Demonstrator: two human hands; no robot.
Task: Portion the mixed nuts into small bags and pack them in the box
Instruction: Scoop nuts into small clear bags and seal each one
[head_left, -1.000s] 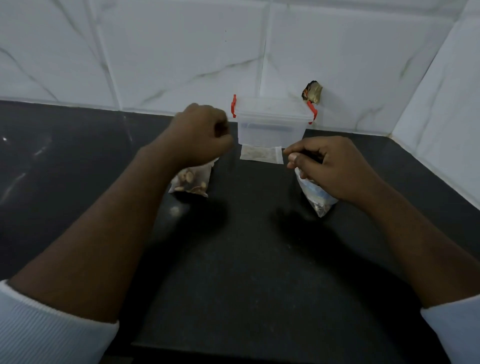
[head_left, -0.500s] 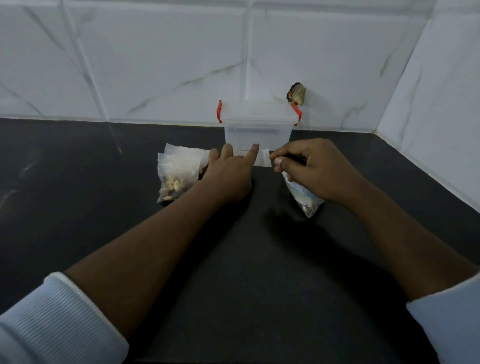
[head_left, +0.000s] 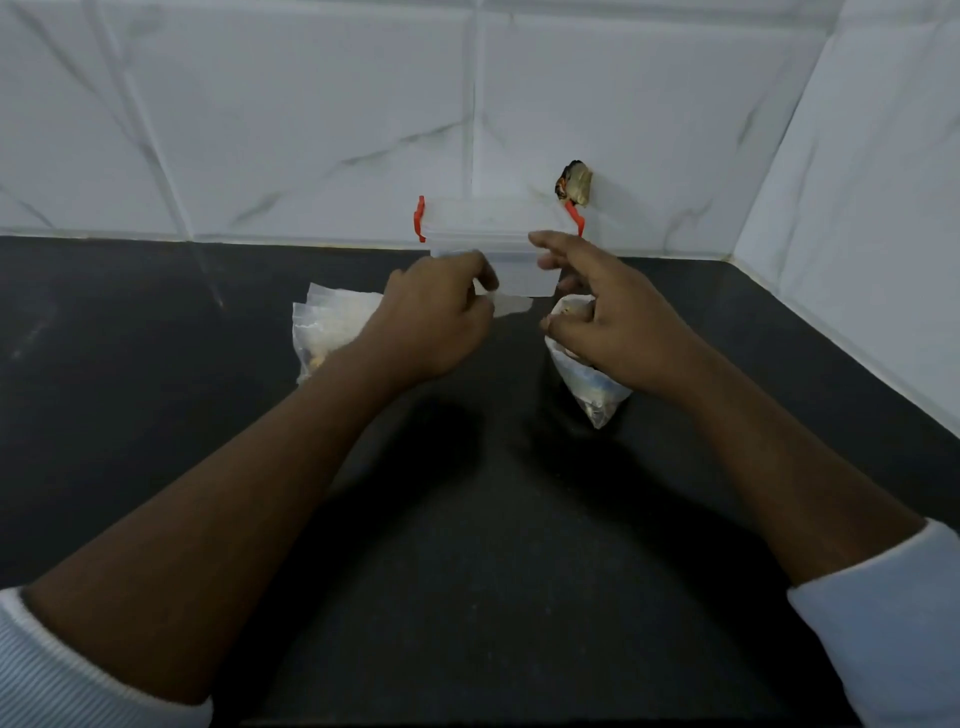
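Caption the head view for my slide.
Left hand pinches a small bag; right hand grips the nut bag.

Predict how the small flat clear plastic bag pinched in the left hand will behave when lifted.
Probably floppy: the small flat clear plastic bag is thin film, sticking out from the left hand. Likely very light, since it looks empty. It may be slippery, being smooth plastic.

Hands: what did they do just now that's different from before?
The left hand came down from above the bags on the left, slid right and now pinches the little empty bag in front of the box. The right hand spread its fingers toward that bag; whether it still grips the nut bag is unclear. The box, the bags on the left and the nut bag stayed put.
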